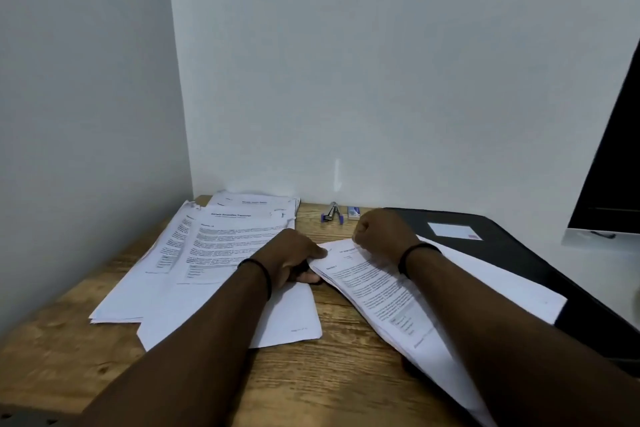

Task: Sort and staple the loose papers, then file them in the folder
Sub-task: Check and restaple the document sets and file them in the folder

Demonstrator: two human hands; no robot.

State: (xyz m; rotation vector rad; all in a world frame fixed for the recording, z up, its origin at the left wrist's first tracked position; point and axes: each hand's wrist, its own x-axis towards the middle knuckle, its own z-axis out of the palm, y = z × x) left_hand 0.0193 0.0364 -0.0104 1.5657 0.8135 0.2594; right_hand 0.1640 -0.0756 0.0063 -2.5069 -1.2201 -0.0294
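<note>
Loose printed papers (221, 253) lie fanned in an untidy heap at the left. A second set of sheets (381, 291) slants at the right, its far edge lapping the black folder (512, 246) — closed, flat, a pale label on its cover. The small stapler (332, 213) — purple-ended, it seems — sits by the wall.

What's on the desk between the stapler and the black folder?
In the head view, a small blue-and-white box sits between the stapler and the black folder, by the wall.
</note>
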